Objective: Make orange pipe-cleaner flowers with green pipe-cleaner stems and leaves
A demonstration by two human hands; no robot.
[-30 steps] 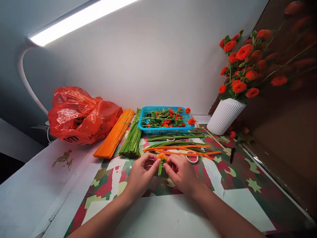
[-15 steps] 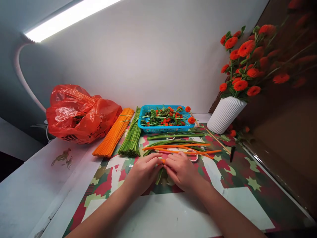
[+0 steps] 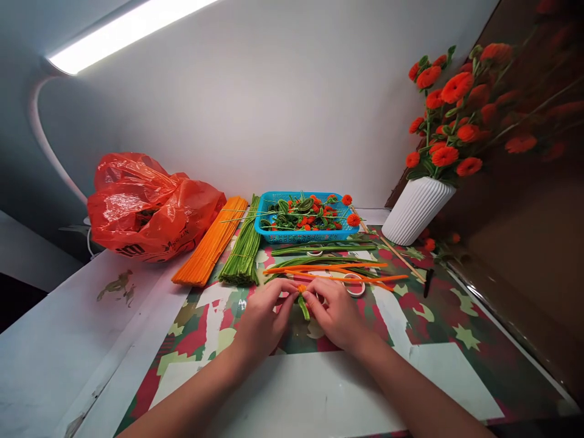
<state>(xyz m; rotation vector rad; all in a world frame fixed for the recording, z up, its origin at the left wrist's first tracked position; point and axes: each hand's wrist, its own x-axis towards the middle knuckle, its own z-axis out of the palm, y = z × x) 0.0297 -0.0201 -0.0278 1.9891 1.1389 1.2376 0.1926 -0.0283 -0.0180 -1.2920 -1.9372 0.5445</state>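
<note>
My left hand [image 3: 270, 307] and my right hand [image 3: 332, 307] meet at the middle of the table, fingers pinched on a small pipe-cleaner flower [image 3: 303, 308]. Its orange head shows between the fingertips, and a green stem hangs down toward me. Part of the head is hidden by the fingers. Just beyond my hands lie loose orange pipe cleaners [image 3: 328, 268] across green pipe cleaners [image 3: 319, 261]. A white tape roll [image 3: 362, 288] rests right of my right hand.
Behind stands a blue basket [image 3: 310, 236] of flower pieces. Left are a green bundle [image 3: 241, 252], an orange bundle [image 3: 212, 240] and a red plastic bag [image 3: 155, 207]. A white vase [image 3: 417, 210] with orange flowers and a thin stick [image 3: 396, 252] are at right; a lamp [image 3: 132, 30] hangs above.
My fingers have shifted on the flower, so more of its orange head and green stem shows between them. The green stem now points slightly right. The table items stay put.
</note>
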